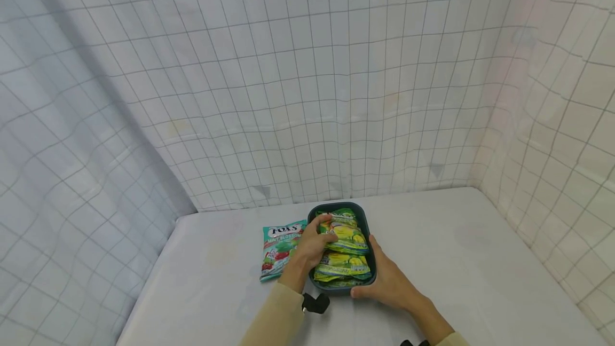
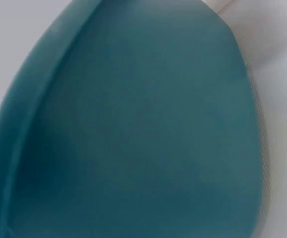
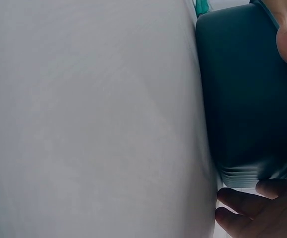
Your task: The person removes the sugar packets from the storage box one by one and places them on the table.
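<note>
Clasping one tub (image 3: 248,94) with right hand (image 1: 386,281); splaying left hand (image 1: 312,243) over three-plus packets (image 1: 346,265); at nine o'clock, one "FOX'S MINT BLOSSOM" bag (image 1: 278,252).

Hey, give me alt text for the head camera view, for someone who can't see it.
A person's left hand rests on yellow-green packets in a dark teal bin, while the right hand is spread around its near right corner. A mint-green Fox's bag lies left of the bin on a white table.
</note>
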Tool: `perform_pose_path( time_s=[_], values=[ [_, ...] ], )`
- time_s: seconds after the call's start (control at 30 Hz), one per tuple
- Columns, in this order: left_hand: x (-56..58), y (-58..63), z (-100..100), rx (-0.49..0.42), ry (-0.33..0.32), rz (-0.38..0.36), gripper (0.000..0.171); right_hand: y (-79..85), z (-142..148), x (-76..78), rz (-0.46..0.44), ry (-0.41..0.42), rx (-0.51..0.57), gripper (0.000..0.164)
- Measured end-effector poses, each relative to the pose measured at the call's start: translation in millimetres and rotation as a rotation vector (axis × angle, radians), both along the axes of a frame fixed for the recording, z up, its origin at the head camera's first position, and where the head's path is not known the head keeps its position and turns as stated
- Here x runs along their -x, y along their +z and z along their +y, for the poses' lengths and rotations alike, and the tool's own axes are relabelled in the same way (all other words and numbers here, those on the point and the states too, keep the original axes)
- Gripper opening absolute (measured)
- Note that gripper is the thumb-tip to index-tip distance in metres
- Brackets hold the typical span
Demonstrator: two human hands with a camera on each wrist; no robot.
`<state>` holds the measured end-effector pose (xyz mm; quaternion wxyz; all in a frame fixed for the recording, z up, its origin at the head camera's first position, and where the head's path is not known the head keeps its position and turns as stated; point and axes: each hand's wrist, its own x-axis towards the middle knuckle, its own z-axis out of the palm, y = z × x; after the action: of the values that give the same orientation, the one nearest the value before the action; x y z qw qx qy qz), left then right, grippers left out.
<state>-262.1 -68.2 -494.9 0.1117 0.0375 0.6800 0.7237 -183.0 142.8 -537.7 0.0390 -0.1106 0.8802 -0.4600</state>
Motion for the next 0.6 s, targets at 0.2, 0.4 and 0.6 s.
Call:
perform_pose_path(
  time_s=[0.2,0.4,0.6],
  values=[
    [0.9,-3.7,1.9,-0.044,0.019,0.002,0.065,-0.9,0.8,-0.3,0.003,0.007,0.011,0.141],
    [0.5,-3.8,2.0,-0.093,0.019,-0.005,0.066,-0.1,0.8,-0.7,0.005,0.004,0.002,0.142],
    [-2.9,-1.8,1.2,-0.114,0.011,-0.006,0.067,-0.8,0.8,-0.3,0.01,0.004,-0.007,0.142]
  ],
)
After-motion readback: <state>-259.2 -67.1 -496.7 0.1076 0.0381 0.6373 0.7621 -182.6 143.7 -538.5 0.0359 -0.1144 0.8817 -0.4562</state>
